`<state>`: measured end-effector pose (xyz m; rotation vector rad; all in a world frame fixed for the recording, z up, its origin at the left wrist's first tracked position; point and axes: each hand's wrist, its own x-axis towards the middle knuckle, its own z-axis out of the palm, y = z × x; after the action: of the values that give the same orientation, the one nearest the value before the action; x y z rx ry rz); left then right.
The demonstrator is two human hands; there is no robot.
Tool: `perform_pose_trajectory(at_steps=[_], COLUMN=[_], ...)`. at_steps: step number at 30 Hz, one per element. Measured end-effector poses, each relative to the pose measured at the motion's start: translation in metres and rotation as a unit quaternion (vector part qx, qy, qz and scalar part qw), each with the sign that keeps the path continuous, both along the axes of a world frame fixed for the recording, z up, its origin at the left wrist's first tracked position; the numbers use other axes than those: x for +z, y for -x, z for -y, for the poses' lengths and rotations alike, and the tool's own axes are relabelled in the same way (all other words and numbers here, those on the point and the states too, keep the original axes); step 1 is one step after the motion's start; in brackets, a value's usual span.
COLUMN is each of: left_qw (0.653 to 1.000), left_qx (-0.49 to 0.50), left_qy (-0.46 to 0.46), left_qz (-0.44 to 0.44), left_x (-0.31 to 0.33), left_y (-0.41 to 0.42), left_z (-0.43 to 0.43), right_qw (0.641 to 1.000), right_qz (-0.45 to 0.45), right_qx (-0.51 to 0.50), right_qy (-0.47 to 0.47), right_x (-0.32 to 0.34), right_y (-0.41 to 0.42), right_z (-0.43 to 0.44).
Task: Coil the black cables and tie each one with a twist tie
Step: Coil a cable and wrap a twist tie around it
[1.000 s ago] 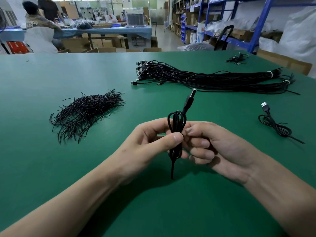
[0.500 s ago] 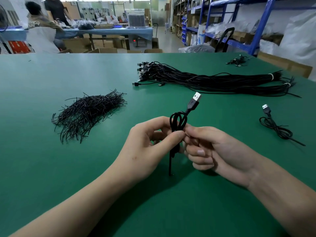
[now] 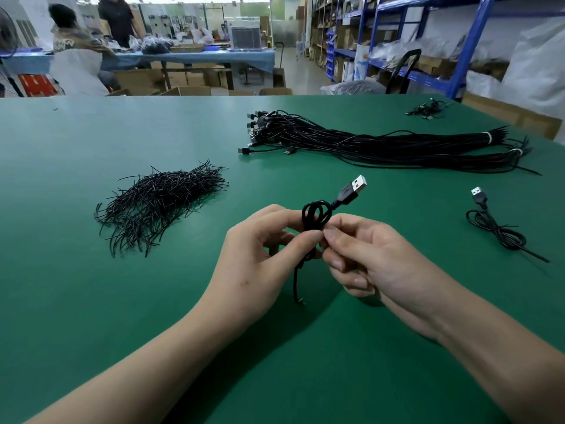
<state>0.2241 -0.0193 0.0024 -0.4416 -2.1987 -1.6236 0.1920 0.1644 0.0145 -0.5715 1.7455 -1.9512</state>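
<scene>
A coiled black USB cable (image 3: pixel 316 214) stands upright above the green table (image 3: pixel 76 301), its silver plug (image 3: pixel 358 184) pointing up and right. My left hand (image 3: pixel 260 264) pinches the coil's middle between thumb and fingers. My right hand (image 3: pixel 363 255) pinches the same spot from the right; a twist tie there is too small to make out. The cable's loose tail (image 3: pixel 296 283) hangs below my hands. A heap of black twist ties (image 3: pixel 159 203) lies to the left. A big bundle of straight black cables (image 3: pixel 382 145) lies at the back.
One coiled cable (image 3: pixel 498 231) lies on the table at the right. A small clump of cables (image 3: pixel 428 108) sits at the far right corner. People work at a blue table (image 3: pixel 198 56) behind; blue shelving (image 3: pixel 412 41) stands at the back right.
The coil has turned in my fingers, so the plug swung from pointing straight up to up and right. Both hands stayed on the coil's middle, shifting slightly.
</scene>
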Motion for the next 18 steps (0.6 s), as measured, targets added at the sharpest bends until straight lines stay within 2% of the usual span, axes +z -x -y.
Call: perform_pose_trajectory(at_steps=[8,15,18], left_qw=[1.000,0.998,0.996], left_qx=[-0.013,-0.006,-0.022], left_qy=[-0.021,-0.013,-0.040], left_qz=[0.014,0.056,0.078], left_x=[0.0046,0.0021,0.0002], left_y=[-0.0011,0.0010,0.0024], left_z=[-0.0009,0.0001,0.0009], right_qw=[0.998,0.998,0.995], right_qz=[0.040,-0.009,0.007], right_qx=[0.016,-0.030,-0.034], right_qy=[0.037,-0.060,-0.098], right_x=[-0.0028,0.0002,0.0012], right_y=[0.0003,-0.0006,-0.0022], right_z=[0.0002,0.0024,0.0044])
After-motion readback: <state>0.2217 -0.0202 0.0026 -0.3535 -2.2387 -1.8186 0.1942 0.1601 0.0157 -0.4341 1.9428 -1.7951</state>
